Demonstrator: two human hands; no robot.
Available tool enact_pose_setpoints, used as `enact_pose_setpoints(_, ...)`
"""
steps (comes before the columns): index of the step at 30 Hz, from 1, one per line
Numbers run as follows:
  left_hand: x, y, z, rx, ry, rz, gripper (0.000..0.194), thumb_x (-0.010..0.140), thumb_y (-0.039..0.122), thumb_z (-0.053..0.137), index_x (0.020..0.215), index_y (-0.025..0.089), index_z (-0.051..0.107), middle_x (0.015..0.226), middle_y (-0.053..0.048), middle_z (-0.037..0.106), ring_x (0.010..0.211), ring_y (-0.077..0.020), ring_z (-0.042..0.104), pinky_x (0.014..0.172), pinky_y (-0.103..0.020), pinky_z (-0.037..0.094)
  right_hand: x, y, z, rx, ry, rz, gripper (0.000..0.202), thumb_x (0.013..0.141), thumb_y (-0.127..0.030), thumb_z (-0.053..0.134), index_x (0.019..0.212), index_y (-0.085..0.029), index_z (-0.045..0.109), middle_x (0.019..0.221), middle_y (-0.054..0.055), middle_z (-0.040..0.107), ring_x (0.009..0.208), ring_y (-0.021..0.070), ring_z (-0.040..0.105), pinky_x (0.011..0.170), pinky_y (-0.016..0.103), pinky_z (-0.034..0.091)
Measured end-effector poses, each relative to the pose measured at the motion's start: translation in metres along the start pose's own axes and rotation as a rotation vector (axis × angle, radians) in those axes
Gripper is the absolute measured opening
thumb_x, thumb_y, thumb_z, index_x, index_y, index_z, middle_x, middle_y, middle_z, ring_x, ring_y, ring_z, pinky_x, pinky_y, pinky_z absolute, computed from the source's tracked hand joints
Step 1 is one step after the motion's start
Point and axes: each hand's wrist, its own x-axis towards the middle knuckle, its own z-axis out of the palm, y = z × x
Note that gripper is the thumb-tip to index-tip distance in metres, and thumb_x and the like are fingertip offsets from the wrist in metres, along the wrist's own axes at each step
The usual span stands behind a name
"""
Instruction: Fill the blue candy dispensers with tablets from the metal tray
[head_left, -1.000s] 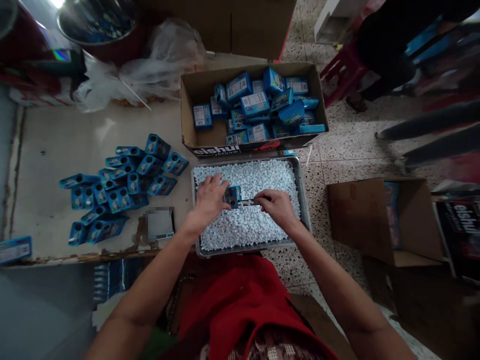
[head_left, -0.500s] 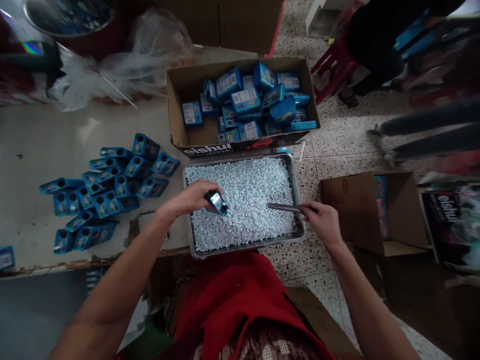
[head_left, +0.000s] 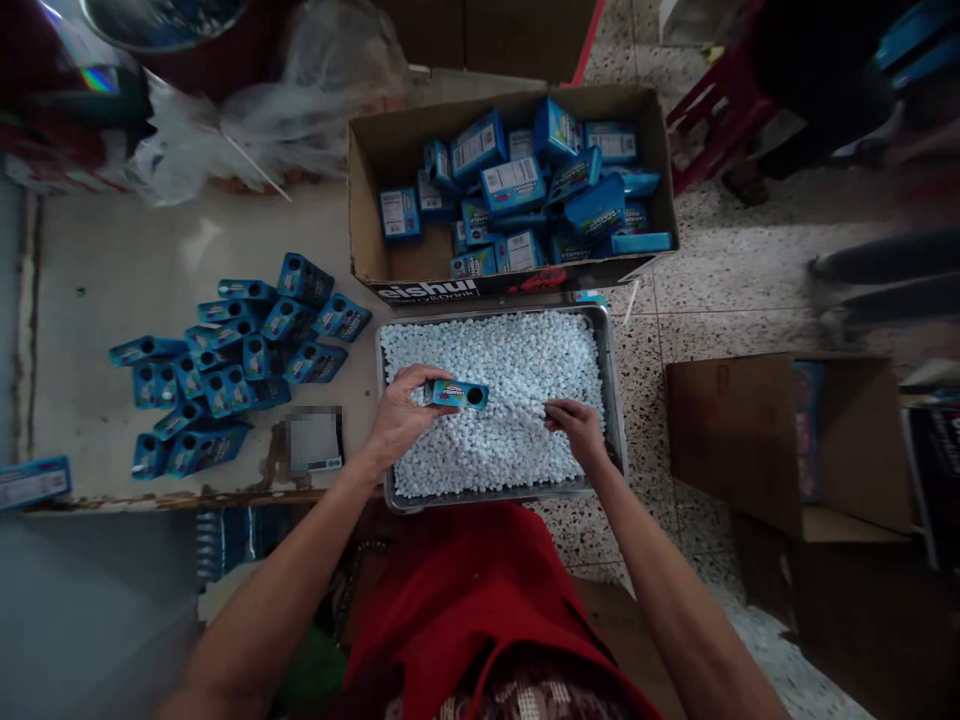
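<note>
My left hand (head_left: 403, 415) is closed round a small blue box (head_left: 460, 393), which lies on its side above the white pellets (head_left: 495, 450) with a dark round hole facing up. My right hand (head_left: 576, 428) has its fingers pinched together just over the pellets, to the right of the box; what it grips cannot be made out. The pellets fill a metal tray (head_left: 616, 420). Left of the tray, several blue boxes with round holes (head_left: 225, 390) stand and lean in a cluster on the table (head_left: 97, 270).
Behind the tray, a cardboard carton (head_left: 367, 200) holds many blue boxes (head_left: 514, 185). An open carton (head_left: 727, 440) sits on the right. Plastic bags (head_left: 300, 110) and a large pot (head_left: 161, 25) are back left. A person's legs (head_left: 892, 280) show at far right.
The blue box in my left hand has turned onto its side. My right hand has moved left over the pellets, and the long metal tool it held is no longer discernible. The view has shifted.
</note>
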Motion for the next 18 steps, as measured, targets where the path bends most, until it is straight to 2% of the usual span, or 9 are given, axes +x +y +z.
enact_pose_setpoints(3, 0.001, 0.009, -0.010, 0.171, 0.038, 0.109, 0.034, 0.069, 0.022, 0.086, 0.100, 0.024, 0.072, 0.102, -0.003, 0.071, 0.102, -0.0242, 0.063, 0.096, -0.040, 0.046, -0.019, -0.033, -0.019, 0.071, -0.074, -0.001, 0.031, 0.065, -0.042, 0.088, 0.083, -0.018, 0.080, 0.070, 0.002, 0.072, 0.054, 0.0115, 0.063, 0.052, 0.023, 0.051)
enact_pose_setpoints(5, 0.002, 0.013, -0.013, 0.205, 0.058, 0.134, 0.034, 0.070, 0.019, 0.084, 0.101, 0.024, 0.071, 0.102, -0.002, 0.070, 0.102, -0.0238, 0.062, 0.095, -0.038, 0.046, -0.029, -0.058, -0.021, 0.082, -0.117, -0.013, 0.027, 0.068, -0.039, 0.088, 0.083, -0.018, 0.080, 0.071, 0.002, 0.073, 0.053, 0.0104, 0.063, 0.051, 0.022, 0.050)
enact_pose_setpoints(11, 0.000, 0.024, -0.005, 0.242, 0.038, 0.175, 0.032, 0.071, 0.016, 0.083, 0.101, 0.024, 0.071, 0.102, -0.003, 0.071, 0.103, -0.0243, 0.061, 0.093, -0.037, 0.045, -0.042, -0.126, 0.001, -0.106, -0.168, -0.139, 0.021, 0.073, -0.035, 0.084, 0.085, -0.018, 0.081, 0.065, 0.002, 0.072, 0.052, 0.0114, 0.063, 0.052, 0.023, 0.052)
enact_pose_setpoints(14, -0.002, 0.027, -0.002, 0.259, 0.050, 0.174, 0.032, 0.072, 0.015, 0.082, 0.101, 0.023, 0.071, 0.103, -0.003, 0.071, 0.103, -0.0241, 0.060, 0.092, -0.037, 0.045, -0.053, -0.155, 0.012, -0.277, -0.141, -0.213, 0.018, 0.078, -0.032, 0.079, 0.087, -0.017, 0.081, 0.060, 0.001, 0.070, 0.051, 0.0117, 0.063, 0.052, 0.023, 0.052)
enact_pose_setpoints(18, -0.002, 0.026, -0.001, 0.269, 0.040, 0.167, 0.029, 0.074, 0.013, 0.080, 0.099, 0.023, 0.069, 0.099, -0.002, 0.071, 0.099, -0.0232, 0.060, 0.091, -0.036, 0.044, -0.074, -0.182, 0.030, -0.530, -0.078, -0.326, 0.015, 0.083, -0.027, 0.071, 0.088, -0.018, 0.081, 0.064, 0.002, 0.072, 0.050, 0.0116, 0.063, 0.049, 0.023, 0.050)
